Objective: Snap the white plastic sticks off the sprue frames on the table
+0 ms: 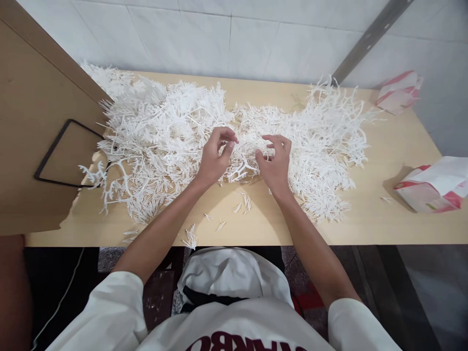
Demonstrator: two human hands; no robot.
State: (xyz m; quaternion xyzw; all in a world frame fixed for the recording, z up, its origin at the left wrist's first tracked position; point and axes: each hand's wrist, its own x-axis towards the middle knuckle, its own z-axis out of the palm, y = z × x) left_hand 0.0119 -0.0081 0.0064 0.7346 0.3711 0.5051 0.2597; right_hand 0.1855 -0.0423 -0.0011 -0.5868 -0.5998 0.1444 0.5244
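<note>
A broad heap of thin white branching plastic pieces (175,117) covers the middle of the table. My left hand (216,155) is over the heap's centre, thumb and forefinger tips nearly together; anything between them blends into the white behind. Just to its right, my right hand (275,163) has curled fingers, with a gap between thumb and forefinger and nothing visible held there. Between and below the hands lies a thicker white branched piece (242,169). Small loose white sprigs (190,237) are scattered near the table's front edge.
A cardboard box (44,122) with a black wire frame (54,148) against it stands at the left. Two red-and-white paper packets (427,187) are at the right. Behind the wooden table (383,214) rise a tiled wall (248,44) and a metal upright (369,41).
</note>
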